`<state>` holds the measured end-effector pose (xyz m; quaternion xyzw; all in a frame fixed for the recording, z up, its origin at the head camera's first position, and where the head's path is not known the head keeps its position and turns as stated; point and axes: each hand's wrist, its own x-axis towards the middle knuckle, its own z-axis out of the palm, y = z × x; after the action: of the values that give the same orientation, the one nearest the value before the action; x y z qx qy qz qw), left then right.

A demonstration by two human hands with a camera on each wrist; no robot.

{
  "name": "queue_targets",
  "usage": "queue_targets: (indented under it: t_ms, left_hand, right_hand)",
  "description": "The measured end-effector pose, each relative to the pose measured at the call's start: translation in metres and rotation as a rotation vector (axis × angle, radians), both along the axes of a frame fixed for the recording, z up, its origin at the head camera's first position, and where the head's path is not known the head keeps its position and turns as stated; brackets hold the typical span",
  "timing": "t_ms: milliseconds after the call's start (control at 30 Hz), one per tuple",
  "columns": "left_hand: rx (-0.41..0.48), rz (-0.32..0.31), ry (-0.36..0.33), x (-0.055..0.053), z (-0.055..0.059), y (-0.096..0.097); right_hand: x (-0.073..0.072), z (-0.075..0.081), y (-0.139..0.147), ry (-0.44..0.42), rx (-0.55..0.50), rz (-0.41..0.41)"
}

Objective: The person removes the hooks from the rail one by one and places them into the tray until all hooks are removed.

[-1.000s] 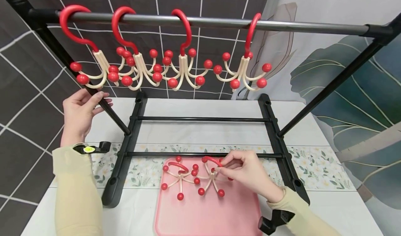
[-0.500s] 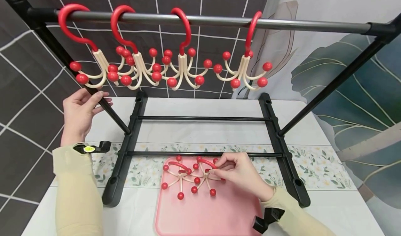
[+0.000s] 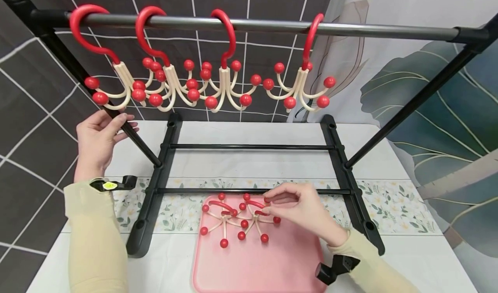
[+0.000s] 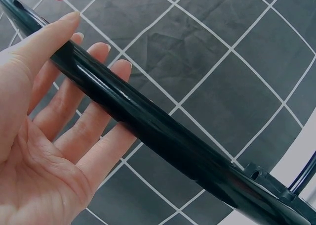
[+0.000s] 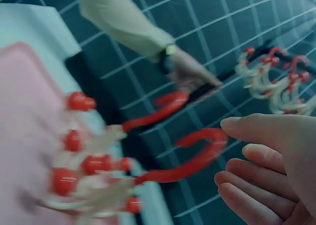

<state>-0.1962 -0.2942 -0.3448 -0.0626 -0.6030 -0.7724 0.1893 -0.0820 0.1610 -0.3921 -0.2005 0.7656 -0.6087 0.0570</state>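
My left hand point(image 3: 97, 144) holds the left slanted post point(image 4: 163, 136) of a black rack, thumb on one side and fingers behind. My right hand point(image 3: 299, 211) hovers over a pink tray point(image 3: 260, 267), fingers apart and holding nothing. Its thumb tip is right at the red hook of one claw hanger point(image 5: 182, 170), which has cream prongs tipped with red balls. Beside that hanger stands a second claw hanger point(image 3: 221, 213), hook up, their prongs overlapping in the head view. Several more such hangers, one of them the rightmost hanger point(image 3: 301, 83), hang from the rack's top bar point(image 3: 373, 30).
The rack's lower crossbar point(image 3: 233, 191) passes just behind the tray, with a second crossbar point(image 3: 249, 147) farther back. Black feet point(image 3: 148, 215) stand on the white table point(image 3: 148, 271). A dark tiled-pattern backdrop point(image 3: 35, 111) is at the left and back.
My right hand has moved the second hanger left on the tray, close beside the other one, and has let go of its hook. The left hand stays on the post.
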Motion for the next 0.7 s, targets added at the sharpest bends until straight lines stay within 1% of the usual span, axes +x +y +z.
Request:
queue_targets:
  t_ms: [67,100,167,267,333,433,533,700]
  left_hand:
    - [-0.001,0.000,0.002,0.000,0.000,0.000]
    - [-0.004,0.001,0.001,0.000,0.000,0.000]
    - [-0.011,0.003,-0.003,0.001,0.000,0.000]
    - [-0.020,0.007,-0.009,0.002,0.000,0.000]
    - [-0.023,0.009,-0.013,0.002,0.000,0.000]
    - [-0.025,0.009,-0.011,0.002,0.000,0.000]
    - [-0.024,0.007,-0.006,0.001,0.000,0.000]
    - [-0.014,0.002,0.002,0.000,-0.001,-0.001]
  right_hand:
    - [-0.001,0.014,0.005,0.040,0.019,-0.044]
    - [-0.002,0.021,0.007,0.075,0.028,-0.070]
    - [-0.005,0.036,0.013,0.159,0.036,-0.118]
    - [-0.010,0.057,0.021,0.317,0.019,-0.173]
    - [-0.014,0.069,0.026,0.404,-0.015,-0.199]
    - [-0.018,0.086,0.031,0.492,-0.073,-0.239]
    - [-0.020,0.104,0.034,0.556,-0.159,-0.270]
    - [-0.020,0.138,0.031,0.635,-0.309,-0.316]
